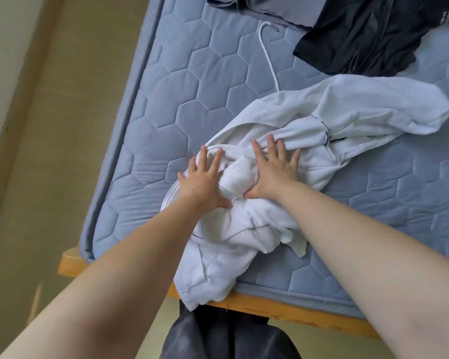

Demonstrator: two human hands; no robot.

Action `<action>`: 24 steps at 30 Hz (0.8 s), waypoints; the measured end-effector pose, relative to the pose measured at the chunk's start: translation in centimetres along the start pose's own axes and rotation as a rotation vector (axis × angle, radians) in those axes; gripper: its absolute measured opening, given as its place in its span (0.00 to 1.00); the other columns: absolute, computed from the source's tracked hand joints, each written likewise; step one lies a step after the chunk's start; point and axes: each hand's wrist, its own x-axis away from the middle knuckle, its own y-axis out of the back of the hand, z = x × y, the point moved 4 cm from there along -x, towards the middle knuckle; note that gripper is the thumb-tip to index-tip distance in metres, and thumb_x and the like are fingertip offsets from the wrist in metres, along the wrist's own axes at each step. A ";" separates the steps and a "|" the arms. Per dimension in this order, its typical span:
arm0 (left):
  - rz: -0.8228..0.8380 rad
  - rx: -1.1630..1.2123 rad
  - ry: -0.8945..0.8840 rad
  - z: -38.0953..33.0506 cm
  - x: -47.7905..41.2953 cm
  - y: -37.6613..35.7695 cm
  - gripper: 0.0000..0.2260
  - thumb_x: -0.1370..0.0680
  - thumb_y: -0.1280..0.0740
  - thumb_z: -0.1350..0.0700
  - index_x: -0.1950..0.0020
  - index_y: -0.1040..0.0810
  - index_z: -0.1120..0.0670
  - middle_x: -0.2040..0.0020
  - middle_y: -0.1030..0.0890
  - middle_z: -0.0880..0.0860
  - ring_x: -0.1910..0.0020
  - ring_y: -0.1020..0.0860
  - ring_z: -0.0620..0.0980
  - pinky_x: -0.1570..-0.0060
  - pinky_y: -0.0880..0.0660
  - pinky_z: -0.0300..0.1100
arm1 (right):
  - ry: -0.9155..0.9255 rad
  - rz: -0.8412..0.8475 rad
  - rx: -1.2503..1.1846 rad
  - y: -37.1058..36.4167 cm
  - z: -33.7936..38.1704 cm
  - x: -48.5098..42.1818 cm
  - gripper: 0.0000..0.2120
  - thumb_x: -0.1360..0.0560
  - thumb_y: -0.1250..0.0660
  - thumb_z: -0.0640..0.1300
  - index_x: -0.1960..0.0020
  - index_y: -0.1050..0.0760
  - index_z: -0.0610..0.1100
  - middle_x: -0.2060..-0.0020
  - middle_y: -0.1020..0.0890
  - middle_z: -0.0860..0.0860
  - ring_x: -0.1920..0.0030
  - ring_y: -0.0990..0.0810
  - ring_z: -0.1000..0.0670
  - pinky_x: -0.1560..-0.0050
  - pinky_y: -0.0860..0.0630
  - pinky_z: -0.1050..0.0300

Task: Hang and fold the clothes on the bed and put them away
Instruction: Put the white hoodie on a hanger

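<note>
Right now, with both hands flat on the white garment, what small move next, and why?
Probably slide the left hand and right hand apart to flatten the white garment: it lies bunched under the flat palms, its near end drooping over the mattress edge.

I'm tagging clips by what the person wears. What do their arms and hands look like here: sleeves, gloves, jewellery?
The left hand and right hand are bare: no gloves, no rings on the fingers, no watch or band at either wrist. The left arm and right arm are uncovered to the frame's edge, so no sleeves show.
</note>
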 end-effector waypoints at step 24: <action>-0.579 0.195 -0.601 -5.9 12.5 14.8 0.14 0.42 0.27 0.67 0.61 0.25 0.56 0.66 0.26 0.52 0.68 0.26 0.57 0.72 0.37 0.40 | 0.229 -0.235 -0.380 11.6 -1.0 12.4 0.35 0.36 0.26 0.55 0.32 0.34 0.54 0.23 0.53 0.54 0.23 0.57 0.49 0.25 0.52 0.49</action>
